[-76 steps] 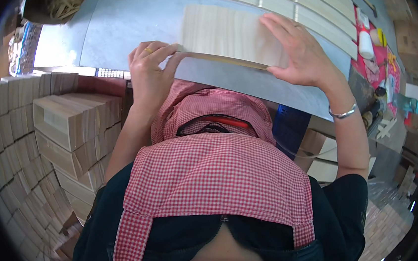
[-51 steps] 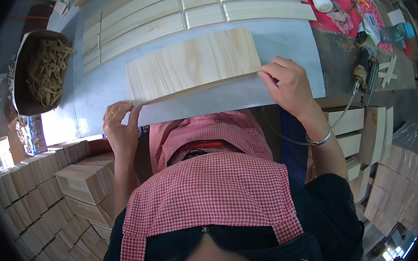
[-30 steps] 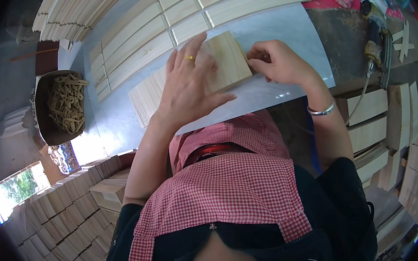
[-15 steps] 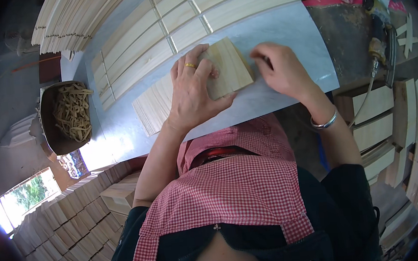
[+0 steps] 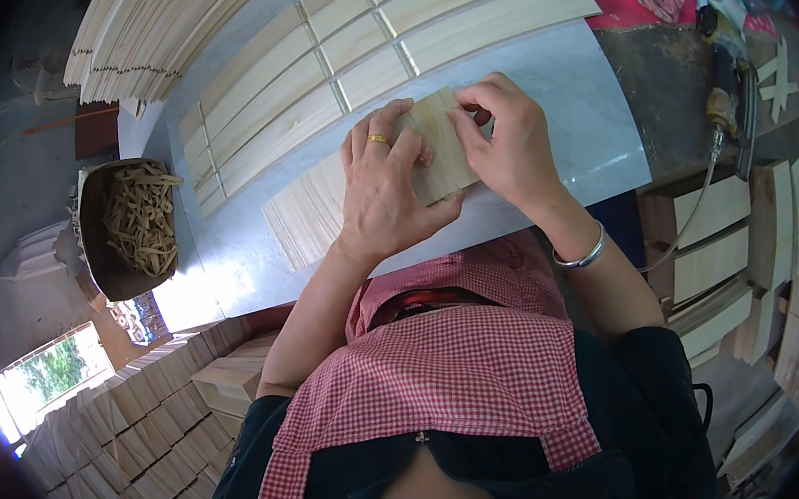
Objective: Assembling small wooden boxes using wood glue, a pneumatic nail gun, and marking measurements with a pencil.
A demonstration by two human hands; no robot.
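A pale wooden block point(image 5: 306, 218) with a lined grain lies at an angle on the light grey tabletop point(image 5: 586, 105). My left hand point(image 5: 382, 180), with a gold ring, is closed over its middle, thumb along the near edge and fingers toward the far edge. At the block's right end is my right hand point(image 5: 512, 140), its thumb and fingertips pinched together against the wood. Whatever may be between those fingertips is hidden. Just beyond the block, long pale boards point(image 5: 484, 19) lie side by side, crossed by narrow gaps.
A carton point(image 5: 93, 224) of curled wood strips stands left of the table. Thin slats point(image 5: 139, 44) are stacked at far left. A hand tool point(image 5: 723, 107) with a hose rests at right. Wooden pieces point(image 5: 715, 212) are piled at lower right, and more stacks point(image 5: 140, 434) at lower left.
My right hand has moved left, from beside the block onto its right end, and its fingers have come together there. My left hand keeps its hold on the block.
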